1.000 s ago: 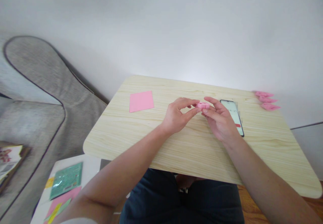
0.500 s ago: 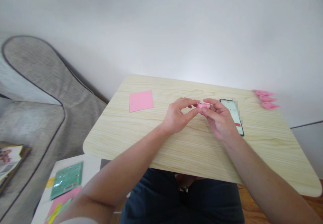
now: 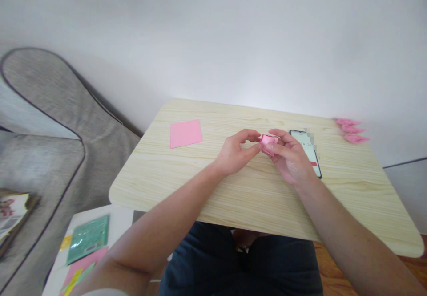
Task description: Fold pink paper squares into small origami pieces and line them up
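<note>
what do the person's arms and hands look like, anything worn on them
The left hand and right hand are both bare, with no gloves, and no watch or bracelet shows. The forearms are uncovered. A whitish edge, probably a sleeve, shows by the left elbow; none shows on the right.

small folded piece of pink paper tipped up, a broader face showing where only a narrow side showed earlier, bare left hand's fingertips drawn slightly back toward its left edge, dark-edged rectangular phone's digits advanced from 21 to 22
</note>
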Tool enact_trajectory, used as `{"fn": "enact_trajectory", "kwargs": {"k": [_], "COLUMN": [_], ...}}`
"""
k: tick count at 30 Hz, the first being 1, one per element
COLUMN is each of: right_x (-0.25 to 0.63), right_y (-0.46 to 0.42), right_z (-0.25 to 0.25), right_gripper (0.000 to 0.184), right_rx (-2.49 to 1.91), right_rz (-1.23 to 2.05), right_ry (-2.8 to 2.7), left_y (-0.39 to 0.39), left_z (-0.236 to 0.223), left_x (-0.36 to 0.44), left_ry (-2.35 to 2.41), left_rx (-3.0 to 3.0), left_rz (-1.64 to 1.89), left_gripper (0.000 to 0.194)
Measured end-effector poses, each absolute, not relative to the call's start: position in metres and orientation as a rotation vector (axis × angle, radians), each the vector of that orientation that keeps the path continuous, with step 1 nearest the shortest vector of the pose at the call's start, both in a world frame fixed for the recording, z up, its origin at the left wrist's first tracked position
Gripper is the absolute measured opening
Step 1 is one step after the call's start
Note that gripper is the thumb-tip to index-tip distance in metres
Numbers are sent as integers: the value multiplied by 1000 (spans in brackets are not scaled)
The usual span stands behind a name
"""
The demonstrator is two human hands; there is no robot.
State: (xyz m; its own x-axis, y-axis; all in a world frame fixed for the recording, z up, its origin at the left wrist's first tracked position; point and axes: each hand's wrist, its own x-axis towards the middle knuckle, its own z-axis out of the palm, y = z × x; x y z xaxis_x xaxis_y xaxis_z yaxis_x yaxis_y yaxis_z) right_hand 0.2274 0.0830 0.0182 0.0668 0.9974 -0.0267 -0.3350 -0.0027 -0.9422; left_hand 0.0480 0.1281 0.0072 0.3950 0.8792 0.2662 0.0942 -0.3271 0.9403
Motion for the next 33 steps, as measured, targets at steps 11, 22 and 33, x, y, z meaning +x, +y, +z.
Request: {"fn": "enact_trajectory", "kwargs": {"k": [11,22,33], "right_x": [227,232,233], "right_y": [84,86,89], "right_z": [16,9,3], "right_gripper": [28,40,31], "right_rx": [-970,-1077,-1153], "right_rz": [1315,1207,1049], "right_ry": [-917,-999,-1123], "left_y": [136,139,139], "left_z": [5,9,8], "left_x": [48,46,45], "left_ry": [656,688,841], "left_rx": [1387,1317,1419], "left_rz": [1010,1111,1067], "left_gripper": [34,27,38]}}
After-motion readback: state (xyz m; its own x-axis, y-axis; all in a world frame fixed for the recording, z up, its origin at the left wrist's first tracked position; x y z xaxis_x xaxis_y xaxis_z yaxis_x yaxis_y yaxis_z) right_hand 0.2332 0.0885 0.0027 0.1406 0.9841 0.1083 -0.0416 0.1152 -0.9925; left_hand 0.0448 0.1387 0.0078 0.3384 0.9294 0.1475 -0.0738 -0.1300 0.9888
